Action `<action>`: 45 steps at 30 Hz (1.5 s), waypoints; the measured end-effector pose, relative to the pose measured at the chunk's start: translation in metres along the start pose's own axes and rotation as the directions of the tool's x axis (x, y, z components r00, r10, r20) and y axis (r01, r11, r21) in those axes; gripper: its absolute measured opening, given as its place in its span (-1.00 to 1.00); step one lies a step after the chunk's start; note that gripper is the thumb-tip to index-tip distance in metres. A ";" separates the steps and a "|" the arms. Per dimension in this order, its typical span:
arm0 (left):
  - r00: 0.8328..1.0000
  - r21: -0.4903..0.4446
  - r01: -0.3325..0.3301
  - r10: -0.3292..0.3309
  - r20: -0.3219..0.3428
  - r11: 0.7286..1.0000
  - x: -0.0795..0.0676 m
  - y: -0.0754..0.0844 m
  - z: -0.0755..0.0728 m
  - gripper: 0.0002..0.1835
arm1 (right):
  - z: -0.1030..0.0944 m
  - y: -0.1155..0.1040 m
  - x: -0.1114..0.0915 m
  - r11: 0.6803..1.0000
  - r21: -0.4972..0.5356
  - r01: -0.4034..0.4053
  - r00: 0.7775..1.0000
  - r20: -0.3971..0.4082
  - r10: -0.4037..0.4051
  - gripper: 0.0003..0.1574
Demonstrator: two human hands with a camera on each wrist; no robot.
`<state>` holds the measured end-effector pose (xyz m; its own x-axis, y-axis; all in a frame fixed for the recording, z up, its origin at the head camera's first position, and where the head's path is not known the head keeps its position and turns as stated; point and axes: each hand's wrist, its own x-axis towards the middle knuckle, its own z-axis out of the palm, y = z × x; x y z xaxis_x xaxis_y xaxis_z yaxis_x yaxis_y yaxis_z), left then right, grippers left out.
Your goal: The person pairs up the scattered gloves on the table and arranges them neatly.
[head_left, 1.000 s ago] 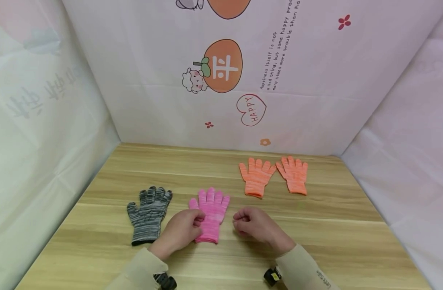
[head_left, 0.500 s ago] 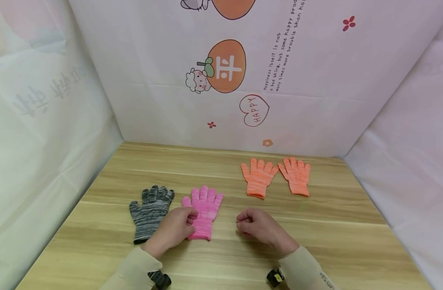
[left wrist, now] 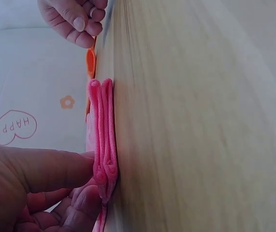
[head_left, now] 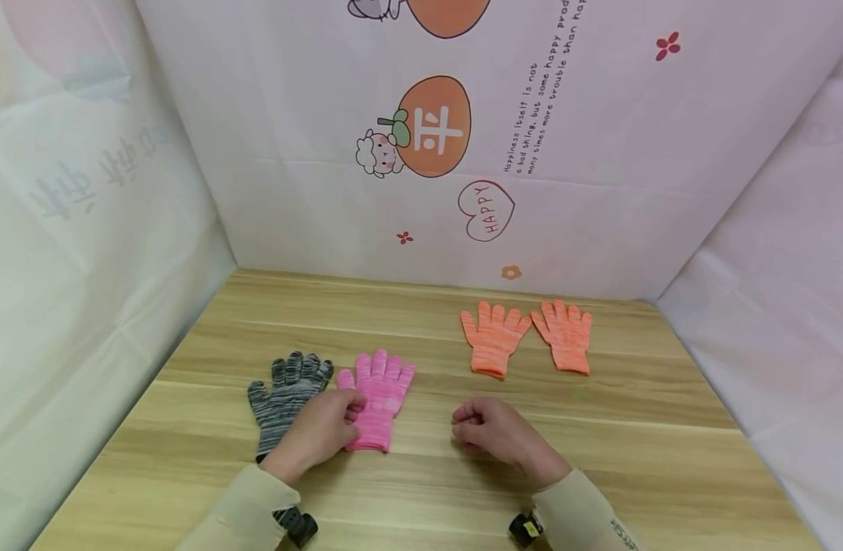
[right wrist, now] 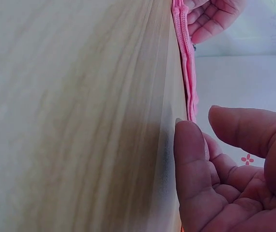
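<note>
In the head view, my left hand point(head_left: 319, 430) grips the left edge of a pink knit glove point(head_left: 377, 409) that lies flat on the table. The left wrist view shows the pink cuff point(left wrist: 103, 130) end-on, in several layers like stacked gloves, with thumb and fingers at its edge. Partly covered by my left hand and wrist is a grey-and-black striped glove point(head_left: 280, 405), just left of the pink one. My right hand point(head_left: 493, 430) hovers at or rests on the table to the right, fingers loosely curled, holding nothing.
Two orange gloves point(head_left: 493, 337) lie side by side at the back right of the wooden table point(head_left: 600, 474). White printed cloth point(head_left: 311, 199) walls in the back and both sides.
My left hand has slid the pink glove leftward, close beside the striped glove, and now covers more of the striped one. The right hand has stayed almost in place; the head view shifted slightly.
</note>
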<state>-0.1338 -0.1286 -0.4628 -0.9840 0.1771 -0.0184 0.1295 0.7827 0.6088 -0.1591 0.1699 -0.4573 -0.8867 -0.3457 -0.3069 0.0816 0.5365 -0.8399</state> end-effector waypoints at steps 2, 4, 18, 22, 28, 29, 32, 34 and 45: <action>1.000 0.006 0.005 -0.005 -0.002 1.000 0.000 0.000 -0.001 -0.53 | 0.000 0.001 0.000 1.000 0.001 -0.005 1.000 0.001 0.005 -0.72; 1.000 0.006 0.010 -0.010 0.000 1.000 0.000 -0.001 -0.001 -0.52 | 0.000 0.001 0.001 1.000 0.001 -0.006 1.000 0.002 0.006 -0.72; 1.000 -0.001 0.008 -0.008 0.016 1.000 0.002 -0.005 -0.004 -0.49 | -0.001 0.005 -0.001 1.000 0.022 0.010 1.000 0.002 -0.010 -0.74; 1.000 -0.013 0.010 -0.010 0.021 1.000 0.003 -0.005 -0.003 -0.49 | -0.003 0.006 -0.004 1.000 0.028 0.009 1.000 -0.001 -0.009 -0.75; 1.000 -0.022 0.017 -0.016 0.027 1.000 0.002 -0.008 -0.002 -0.50 | -0.005 0.007 -0.004 0.999 0.034 -0.010 1.000 -0.015 0.010 -0.72; 0.999 -0.023 0.022 -0.021 0.026 0.999 0.001 -0.010 -0.002 -0.50 | -0.005 0.007 -0.004 0.999 0.033 -0.013 1.000 -0.016 0.014 -0.71; 0.999 -0.028 0.031 -0.030 0.023 0.999 -0.001 -0.014 -0.004 -0.50 | -0.008 0.006 -0.002 0.999 0.030 -0.013 1.000 -0.028 0.014 -0.67; 0.999 -0.031 0.033 -0.033 0.020 0.999 -0.002 -0.015 -0.005 -0.51 | -0.013 0.007 0.000 1.000 0.022 0.000 0.999 -0.036 0.001 -0.66; 0.999 -0.063 0.042 -0.040 0.036 0.997 0.001 -0.013 -0.003 -0.49 | -0.072 0.027 0.002 0.987 0.158 -0.035 0.990 -0.127 0.056 -0.55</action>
<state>-0.1372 -0.1406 -0.4683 -0.9833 0.1674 -0.0713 0.0801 0.7504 0.6561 -0.1912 0.2389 -0.4487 -0.9314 -0.2146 -0.2940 0.1837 0.4202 -0.8886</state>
